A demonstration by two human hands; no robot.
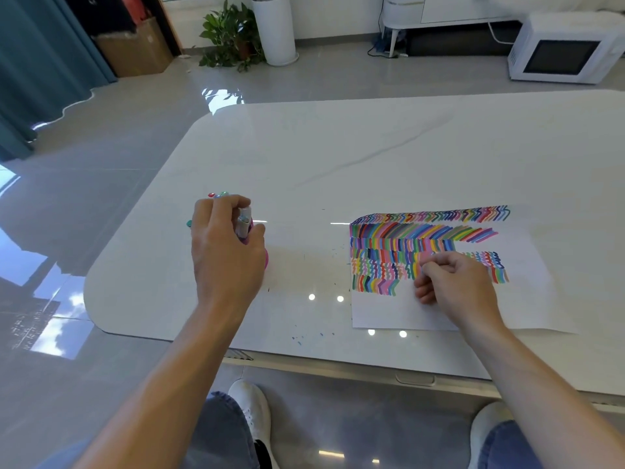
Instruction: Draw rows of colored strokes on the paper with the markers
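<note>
At centre-left of the frame, the left grip (226,245) hangs over the white bench (372,154), with thumb and forefinger curled round a grey-barrelled marker (244,222). The marker stands nearly upright in that pinch, its upper end clear of the knuckles. Directly beneath the palm sits a pink holder (266,260), mostly hidden, with only its right edge showing. Coloured caps (216,195), red and green, show past the fingertips on the far side. How many markers the holder contains cannot be told.

At centre-right, the paper (527,299) lies flat on the bench, well apart from the holder. Rows of strokes (422,231) cover its upper-left part. The right grip (453,282) rests on the sheet, fingers curled, thumb and forefinger closed together at the lower rows. Whether they hold anything cannot be told.

At upper left, a cardboard box (135,49) stands on the floor, contents not visible.
</note>
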